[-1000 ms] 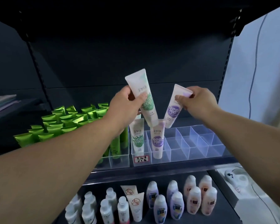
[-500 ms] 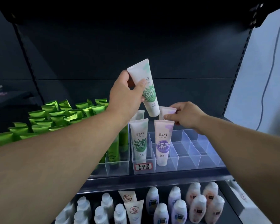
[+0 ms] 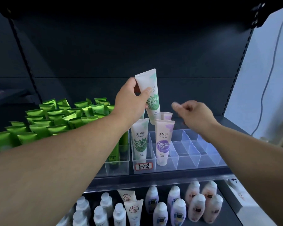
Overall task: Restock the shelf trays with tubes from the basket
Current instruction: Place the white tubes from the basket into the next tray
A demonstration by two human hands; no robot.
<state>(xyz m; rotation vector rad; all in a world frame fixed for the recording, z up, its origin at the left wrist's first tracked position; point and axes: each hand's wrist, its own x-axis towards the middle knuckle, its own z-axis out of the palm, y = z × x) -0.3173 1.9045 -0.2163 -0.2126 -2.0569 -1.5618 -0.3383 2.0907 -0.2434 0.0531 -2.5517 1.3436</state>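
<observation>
My left hand (image 3: 131, 103) grips a white tube with a green leaf label (image 3: 149, 93), cap end down, above the clear divided shelf tray (image 3: 191, 154). In the tray's left lane a green-label tube (image 3: 140, 139) stands at the front. Beside it, a purple-label tube (image 3: 163, 142) stands in front of a second purple tube (image 3: 167, 115). My right hand (image 3: 194, 113) hovers empty just right of that rear tube, fingers loosely curled. No basket is in view.
Several green tubes (image 3: 55, 118) fill the trays to the left. The tray's right lanes hold nothing. A handwritten price label (image 3: 143, 166) sits on the tray front. White bottles (image 3: 175, 207) and two cream tubes stand on the shelf below. A pale wall is at right.
My right hand set its purple tube into the tray behind the front purple one, let go and drew back to the right. My left hand kept its green-label tube aloft.
</observation>
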